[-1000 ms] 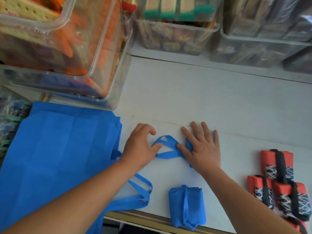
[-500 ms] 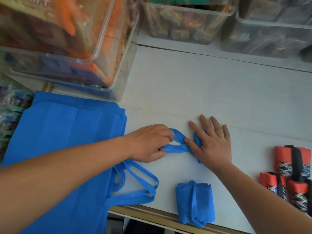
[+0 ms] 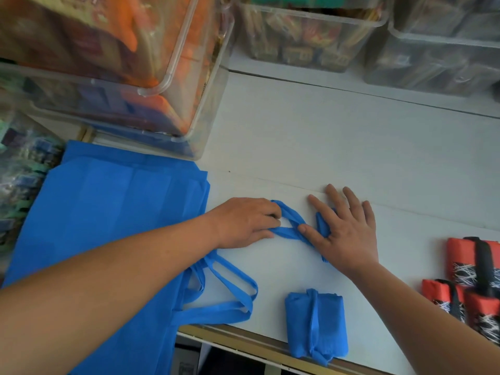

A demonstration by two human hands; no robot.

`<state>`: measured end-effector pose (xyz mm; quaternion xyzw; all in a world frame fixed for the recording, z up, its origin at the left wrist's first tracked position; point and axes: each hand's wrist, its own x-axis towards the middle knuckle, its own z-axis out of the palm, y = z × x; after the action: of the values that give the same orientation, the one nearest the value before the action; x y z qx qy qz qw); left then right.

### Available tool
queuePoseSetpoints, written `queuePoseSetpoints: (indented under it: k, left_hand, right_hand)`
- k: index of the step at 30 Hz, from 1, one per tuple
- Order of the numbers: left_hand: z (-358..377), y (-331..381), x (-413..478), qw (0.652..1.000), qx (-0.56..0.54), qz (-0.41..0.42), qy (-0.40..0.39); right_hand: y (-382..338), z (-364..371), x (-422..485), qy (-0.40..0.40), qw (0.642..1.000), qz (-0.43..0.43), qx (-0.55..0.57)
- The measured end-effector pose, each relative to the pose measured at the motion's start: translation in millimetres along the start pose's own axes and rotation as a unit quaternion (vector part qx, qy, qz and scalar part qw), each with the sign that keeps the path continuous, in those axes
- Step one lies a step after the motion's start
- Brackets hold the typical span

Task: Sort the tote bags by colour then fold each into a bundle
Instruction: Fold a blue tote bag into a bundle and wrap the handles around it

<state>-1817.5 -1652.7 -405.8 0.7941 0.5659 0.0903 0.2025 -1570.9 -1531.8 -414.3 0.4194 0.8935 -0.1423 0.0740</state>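
Left hand (image 3: 243, 223) pinches the twisted handle straps (image 3: 290, 226). Right hand (image 3: 346, 234), fingers straight, presses what seems a folded blue tote (image 3: 322, 220) at three o'clock. Binding step: next, the straps must wrap round it. Finished blue bundle (image 3: 315, 326) lies at six o'clock.

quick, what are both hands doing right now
Left hand: pinching the blue strap.
Right hand: open, pressing flat on the folded blue tote bag.
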Motion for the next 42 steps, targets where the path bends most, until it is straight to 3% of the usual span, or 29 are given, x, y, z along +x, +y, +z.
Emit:
queuePoseSetpoints:
  k: [6, 8, 13, 16, 19, 25, 28, 31, 37, 40, 42]
  left_hand:
    - [11.9, 1.1, -2.0, 0.998, -0.024, -0.009, 0.066]
    - [6.7, 6.3, -1.2, 0.998, -0.042, -0.022, 0.044]
    - [-12.4, 28.7, -1.4, 0.961, -0.190, -0.191, -0.063]
    - [-20.1, 39.9, 3.1, 0.922, -0.282, -0.259, -0.054]
    - [-16.2, 45.0, 11.4, 0.874, -0.369, -0.315, 0.030]
    - [8.8, 65.2, 33.3, 0.791, -0.378, -0.469, 0.112]
    - [21.0, 75.6, 41.8, 0.731, -0.397, -0.538, 0.139]
    - [21.8, 77.1, 40.7, 0.706, -0.420, -0.545, 0.168]
    - [0.4, 62.7, 27.5, 0.675, -0.530, -0.474, 0.196]
    - [1.0, 60.1, 32.7, 0.652, -0.525, -0.512, 0.195]
    - [5.4, 58.7, 38.8, 0.660, -0.480, -0.541, 0.203]
  right_hand:
    - [0.0, 1.7, 0.3, 0.002, 1.000, 0.007, -0.003]
    - [0.0, 0.7, 0.7, -0.004, 1.000, 0.007, -0.002]
    - [-0.2, -2.3, 0.3, -0.015, 1.000, 0.009, 0.015]
    - [-0.2, -3.5, -1.7, -0.006, 1.000, 0.001, 0.023]
    - [-0.8, -4.3, -2.3, 0.004, 0.999, 0.001, 0.039]
    - [-2.3, -4.4, -3.4, 0.023, 0.998, -0.004, 0.052]
    - [-3.8, 0.7, -2.8, 0.036, 0.999, 0.013, 0.034]
    - [-2.0, 6.5, -2.0, 0.051, 0.998, 0.007, 0.021]
    - [0.3, 12.3, -1.1, 0.074, 0.997, -0.006, 0.010]
    - [1.5, 12.8, -1.6, 0.079, 0.997, -0.008, 0.006]
    - [1.5, 12.9, -1.7, 0.080, 0.997, -0.009, 0.006]
